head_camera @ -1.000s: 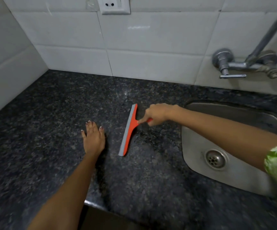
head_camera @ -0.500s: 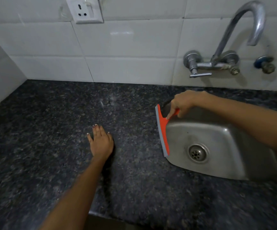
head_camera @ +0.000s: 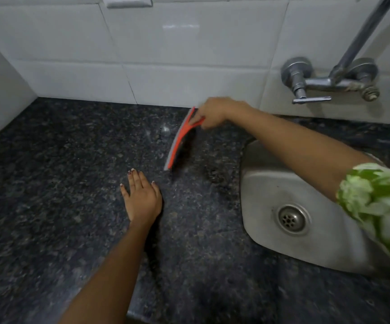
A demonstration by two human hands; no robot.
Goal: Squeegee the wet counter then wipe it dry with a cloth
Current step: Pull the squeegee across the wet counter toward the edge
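Two hands in view: right hand (head_camera: pixel 215 113) closed around the squeegee (head_camera: pixel 180 139) handle, blade's long axis running from back wall toward left hand (head_camera: pixel 142 197), well left of the sink (head_camera: pixel 259 183); left hand spread flat on table (head_camera: pixel 49 183); no cloth visible

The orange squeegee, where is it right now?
In the head view, the squeegee is centre frame in the right hand, over the counter near the back wall, left of the sink.

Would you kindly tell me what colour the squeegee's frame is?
Orange-red, with a grey blade edge; the squeegee shows clearly in the head view.
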